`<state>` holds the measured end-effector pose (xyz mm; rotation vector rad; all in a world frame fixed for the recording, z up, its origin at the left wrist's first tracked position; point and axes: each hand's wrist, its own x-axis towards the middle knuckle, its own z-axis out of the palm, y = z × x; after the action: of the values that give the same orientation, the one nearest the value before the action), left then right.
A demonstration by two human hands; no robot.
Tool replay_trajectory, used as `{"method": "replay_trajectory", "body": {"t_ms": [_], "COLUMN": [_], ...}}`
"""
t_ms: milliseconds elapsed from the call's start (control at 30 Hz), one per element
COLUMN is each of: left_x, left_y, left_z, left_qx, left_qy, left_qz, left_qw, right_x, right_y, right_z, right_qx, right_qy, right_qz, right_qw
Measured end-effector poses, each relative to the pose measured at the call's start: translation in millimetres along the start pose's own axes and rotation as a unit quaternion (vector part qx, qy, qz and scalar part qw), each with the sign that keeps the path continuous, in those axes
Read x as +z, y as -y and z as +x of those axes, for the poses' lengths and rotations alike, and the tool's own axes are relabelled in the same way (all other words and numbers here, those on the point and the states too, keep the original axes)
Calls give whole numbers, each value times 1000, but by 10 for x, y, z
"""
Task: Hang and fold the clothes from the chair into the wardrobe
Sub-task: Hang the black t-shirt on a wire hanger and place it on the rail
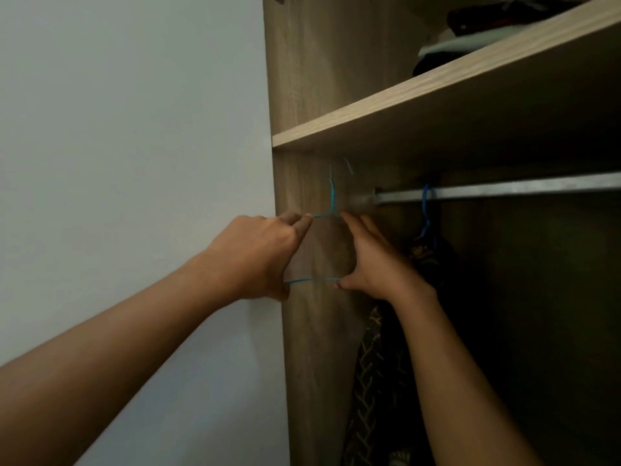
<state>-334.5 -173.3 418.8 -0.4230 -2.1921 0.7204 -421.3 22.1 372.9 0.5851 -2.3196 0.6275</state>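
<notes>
— What is being held, and where?
— A blue wire hanger [331, 205] is held upright by both grips. It is kept in front of the wardrobe's left side panel [302, 95], below the front edge of the shelf [437, 84] and just left of the rail's left end.
— How is the left grip set?
— The left grip [265, 253] is clenched on the hanger. The upper wire, left of the neck, is pinched between curled fingers [300, 222], and the bottom wire is met at the heel of the hand.
— And the right grip?
— The right grip [373, 260] is released, its fingers stretched nearly straight. The hanger's neck is touched by the fingertips [347, 218] and the bottom wire by the thumb. The wire's right side is hidden behind the palm.
— Is the hook on the rail?
— Not yet. The hook is blurred and is seen apart from the rail [504, 191], to its left.
— What else is seen?
— A second blue hanger [426, 210] is hooked over the rail near its left end, and a dark garment [443, 264] is carried on it. A patterned cloth [368, 364] is seen hanging below the right wrist. Folded clothes [470, 31] are stacked on the shelf, towards its back. A white wall [134, 129] is seen left of the panel.
</notes>
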Motion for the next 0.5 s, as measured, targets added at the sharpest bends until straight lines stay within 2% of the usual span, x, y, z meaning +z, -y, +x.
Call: {"method": "replay_trajectory", "body": {"t_ms": [200,333,500], "left_x": [-292,-570,-1084], "left_y": [89,220,527], "left_z": [-520,-1009,-2022], "left_qx": [-52,-97,-144], "left_qy": [14,23,39], "left_qz": [48,30,35], "left_qw": [997,995,988], "right_x": [27,-10,-4], "right_y": [563,1010,1971], "right_z": [-291,-559,-1050], "right_qx": [-39,-77,-125], "right_qy": [-23,-29,-37], "right_qz": [-5,27,39], "right_qw": [999,996,991]}}
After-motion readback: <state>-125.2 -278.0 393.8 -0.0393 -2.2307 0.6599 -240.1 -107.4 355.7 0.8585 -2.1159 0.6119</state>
